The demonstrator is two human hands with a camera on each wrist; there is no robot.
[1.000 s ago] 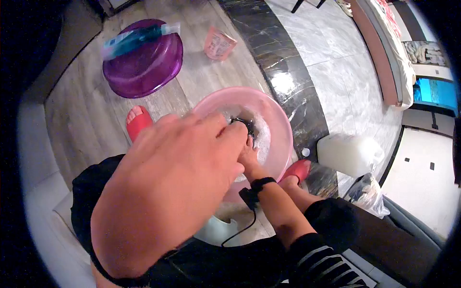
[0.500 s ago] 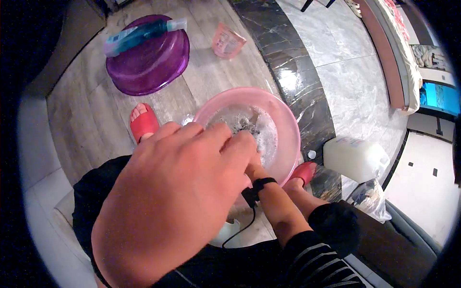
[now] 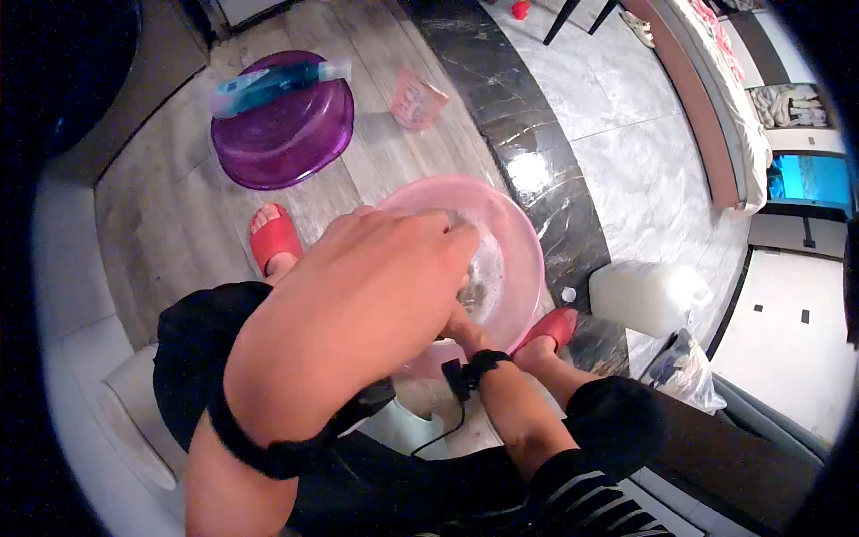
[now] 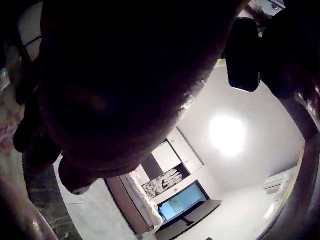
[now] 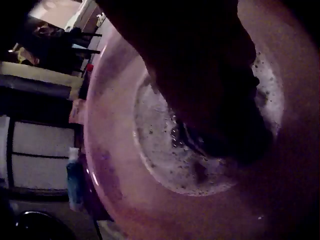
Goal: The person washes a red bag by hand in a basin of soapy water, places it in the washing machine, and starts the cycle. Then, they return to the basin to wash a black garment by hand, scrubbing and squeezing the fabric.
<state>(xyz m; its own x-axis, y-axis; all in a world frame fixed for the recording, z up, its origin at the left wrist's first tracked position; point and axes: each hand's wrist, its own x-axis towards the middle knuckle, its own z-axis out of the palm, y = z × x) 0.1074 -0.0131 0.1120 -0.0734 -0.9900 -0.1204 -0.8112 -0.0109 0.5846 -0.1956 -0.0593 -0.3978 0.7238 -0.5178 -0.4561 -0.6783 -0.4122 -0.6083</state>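
Note:
A pink basin [image 3: 528,246] of soapy water [image 3: 489,268] stands on the floor between the person's feet. Over its near left side reaches the left hand [image 3: 380,277], back upward, its fingertips hidden from above. Lower down, the right hand [image 3: 461,327] is inside the basin, mostly covered by the left. In the right wrist view the right hand [image 5: 210,95] is a dark silhouette over the suds [image 5: 160,135], with a dark glossy patch beside it. I cannot tell what either hand holds. The left wrist view shows the left hand [image 4: 120,100] in deep shadow.
Beyond the basin lie a purple basin [image 3: 286,148] with a blue bottle [image 3: 282,85] on it and a pink pouch [image 3: 418,100]. At right stand a white jug [image 3: 649,295] and a plastic bag [image 3: 684,371]. Red slippers [image 3: 276,240] are on both feet.
The left hand has shifted right and its wrist strap now shows. The right hand has drawn back toward the basin's near side. The dark thing seen in the suds earlier is now covered.

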